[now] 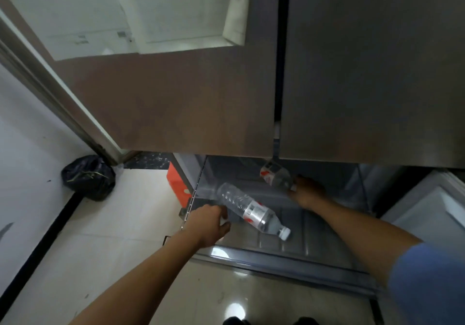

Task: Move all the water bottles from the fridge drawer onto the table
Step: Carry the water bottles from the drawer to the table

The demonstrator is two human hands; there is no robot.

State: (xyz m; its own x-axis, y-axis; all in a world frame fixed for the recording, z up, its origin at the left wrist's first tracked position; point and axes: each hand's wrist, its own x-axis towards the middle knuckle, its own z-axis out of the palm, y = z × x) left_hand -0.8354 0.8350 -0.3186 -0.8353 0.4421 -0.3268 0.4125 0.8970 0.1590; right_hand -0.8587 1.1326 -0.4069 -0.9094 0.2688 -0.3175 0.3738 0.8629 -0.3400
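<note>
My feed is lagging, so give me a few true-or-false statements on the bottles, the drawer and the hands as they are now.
1. Two bottles are in the drawer. True: the near bottle and the far bottle.
2. The near bottle stands upright. False: it lies on its side, with its cap toward the drawer's front.
3. The right hand holds the far bottle by its cap end. True.
4. The left hand holds a bottle over the floor. False: it is at the near bottle's base, at the drawer's left side.
5. A black bag sits on the floor. True.
</note>
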